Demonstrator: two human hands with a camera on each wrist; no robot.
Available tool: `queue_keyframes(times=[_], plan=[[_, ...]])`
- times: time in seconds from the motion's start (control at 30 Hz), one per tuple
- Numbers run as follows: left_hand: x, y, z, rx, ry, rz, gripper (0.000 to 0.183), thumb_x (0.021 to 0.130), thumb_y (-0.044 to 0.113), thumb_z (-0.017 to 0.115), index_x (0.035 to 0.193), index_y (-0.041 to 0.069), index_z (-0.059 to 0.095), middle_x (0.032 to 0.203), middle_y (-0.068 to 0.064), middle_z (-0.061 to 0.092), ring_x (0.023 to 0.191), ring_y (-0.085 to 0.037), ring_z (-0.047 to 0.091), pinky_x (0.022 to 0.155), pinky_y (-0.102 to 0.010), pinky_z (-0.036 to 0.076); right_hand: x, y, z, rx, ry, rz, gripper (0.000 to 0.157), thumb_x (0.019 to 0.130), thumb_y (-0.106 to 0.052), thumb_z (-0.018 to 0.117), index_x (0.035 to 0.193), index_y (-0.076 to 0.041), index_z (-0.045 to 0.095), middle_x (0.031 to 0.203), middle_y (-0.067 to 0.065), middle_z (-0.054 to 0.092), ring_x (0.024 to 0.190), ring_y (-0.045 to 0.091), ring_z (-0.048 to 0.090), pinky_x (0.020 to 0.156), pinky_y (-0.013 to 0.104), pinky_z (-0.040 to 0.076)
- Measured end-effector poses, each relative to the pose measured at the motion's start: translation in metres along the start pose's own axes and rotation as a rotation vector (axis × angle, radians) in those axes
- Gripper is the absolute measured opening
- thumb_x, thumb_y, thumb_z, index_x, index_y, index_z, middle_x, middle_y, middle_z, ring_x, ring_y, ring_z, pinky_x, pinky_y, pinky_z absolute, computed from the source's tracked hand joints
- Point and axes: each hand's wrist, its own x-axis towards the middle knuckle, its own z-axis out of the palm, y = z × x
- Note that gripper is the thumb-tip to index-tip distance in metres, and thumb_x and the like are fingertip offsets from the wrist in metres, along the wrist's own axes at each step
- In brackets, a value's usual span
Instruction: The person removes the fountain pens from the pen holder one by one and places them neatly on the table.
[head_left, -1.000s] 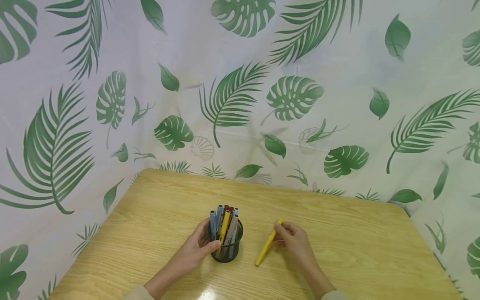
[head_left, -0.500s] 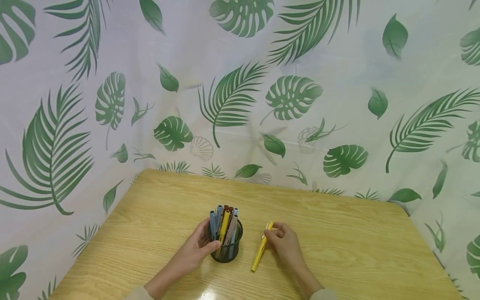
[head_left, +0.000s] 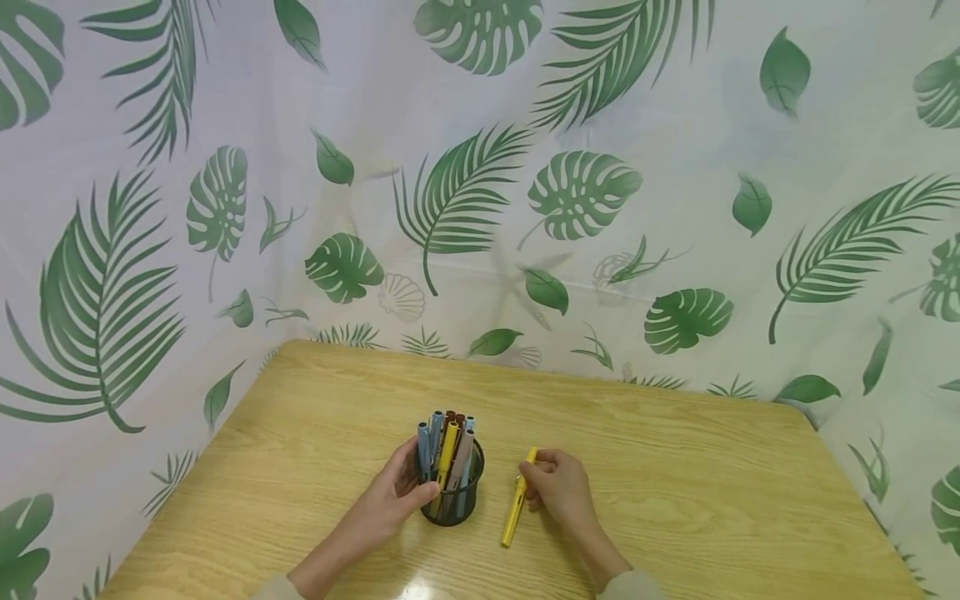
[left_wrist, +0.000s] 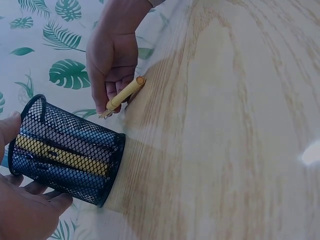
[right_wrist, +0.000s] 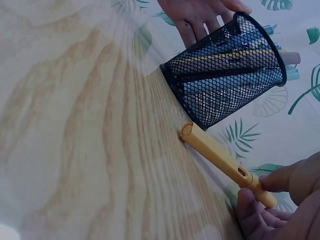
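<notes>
In the head view my left hand (head_left: 386,504) grips the near left side of a black mesh pen holder (head_left: 452,507), thumb on its rim. The holder stands upright on the table, filled with several capped pens: blue, dark red, grey and one yellow pen (head_left: 447,454). To its right, my right hand (head_left: 564,493) pinches another yellow pen (head_left: 514,517) near its upper end. That pen slants, its lower end pointing toward me and, in the right wrist view, right at the tabletop. In the left wrist view the mesh wall (left_wrist: 65,155) shows the pens inside.
Both hands work over a light wood-grain table (head_left: 720,500). A white cloth (head_left: 480,200) printed with green leaves hangs behind the table and along its left side. A bright glare spot lies near the table's front edge.
My right hand has moved left and a little toward me with the yellow pen, closer to the holder. The left hand and the pen holder have stayed in place.
</notes>
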Motion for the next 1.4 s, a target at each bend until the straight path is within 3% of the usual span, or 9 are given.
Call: queue_keyframes(times=[0.57, 1.03, 1.4], plan=[[-0.001, -0.004, 0.000, 0.019, 0.019, -0.013, 0.087, 0.104, 0.026, 0.066, 0.164, 0.000, 0.009, 0.165, -0.029, 0.020, 0.153, -0.042, 0.020, 0.123, -0.052, 0.021, 0.001, -0.003, 0.008, -0.204, 0.007, -0.049, 0.038, 0.096, -0.005, 0.070, 0.121, 0.021, 0.058, 0.073, 0.009, 0.068, 0.050, 0.012, 0.060, 0.045, 0.021, 0.052], [-0.003, 0.000, 0.000, 0.033, 0.025, -0.016, 0.084, 0.105, 0.024, 0.065, 0.165, 0.001, 0.010, 0.165, -0.029, 0.021, 0.153, -0.042, 0.020, 0.123, -0.051, 0.021, -0.001, -0.002, 0.009, -0.196, 0.031, -0.039, 0.039, 0.093, -0.002, 0.066, 0.125, 0.019, 0.058, 0.079, 0.009, 0.069, 0.055, 0.014, 0.061, 0.049, 0.022, 0.051], [-0.001, -0.002, 0.001, 0.031, 0.024, -0.002, 0.084, 0.104, 0.023, 0.065, 0.164, 0.000, 0.011, 0.165, -0.029, 0.023, 0.152, -0.042, 0.022, 0.123, -0.051, 0.021, -0.004, -0.011, 0.013, -0.215, 0.070, -0.096, 0.031, 0.096, -0.008, 0.066, 0.119, 0.013, 0.067, 0.089, 0.012, 0.072, 0.066, 0.015, 0.065, 0.055, 0.023, 0.054]])
